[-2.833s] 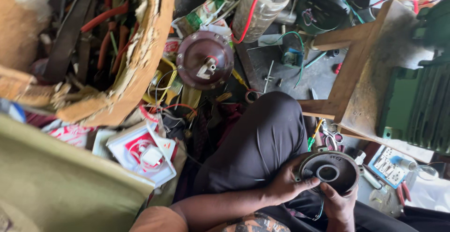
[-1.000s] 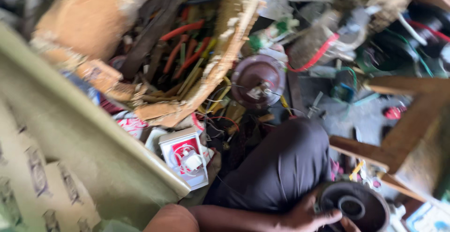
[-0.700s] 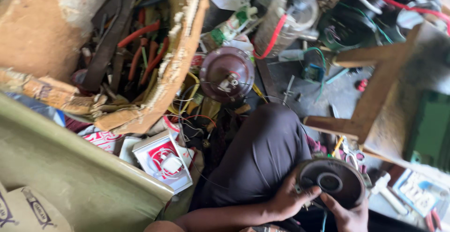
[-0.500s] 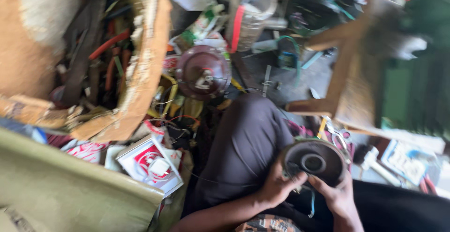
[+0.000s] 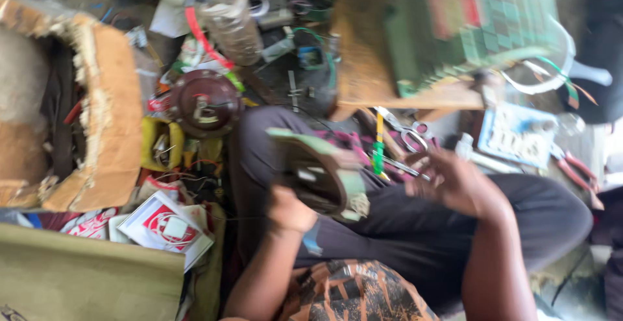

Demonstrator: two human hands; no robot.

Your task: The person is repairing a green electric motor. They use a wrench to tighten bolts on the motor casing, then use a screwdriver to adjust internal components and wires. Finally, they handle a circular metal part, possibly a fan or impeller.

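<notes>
While the left hand point(image 5: 291, 209) curls its fingers shut around the lower edge of the round dark motor part point(image 5: 318, 173), holding it tipped on edge above the lap, the right hand point(image 5: 457, 181) hangs free just to the right of it, fingers loosely spread and pinching nothing that the blurred view lets me make out. Doing this well probably means keeping the left grip firm and low so the part's face stays turned toward the free fingers, and bringing those fingers in squarely rather than at a slant. Just beyond the right fingertips lie a green-handled screwdriver point(image 5: 378, 147) and a pair of scissors point(image 5: 407, 133) on the dark trousers point(image 5: 415, 230). Farther out from the left fingers sit a maroon domed motor cover point(image 5: 202, 102) and a torn cardboard box point(image 5: 110, 126); past the right hand stands a wooden stool point(image 5: 370, 68).
</notes>
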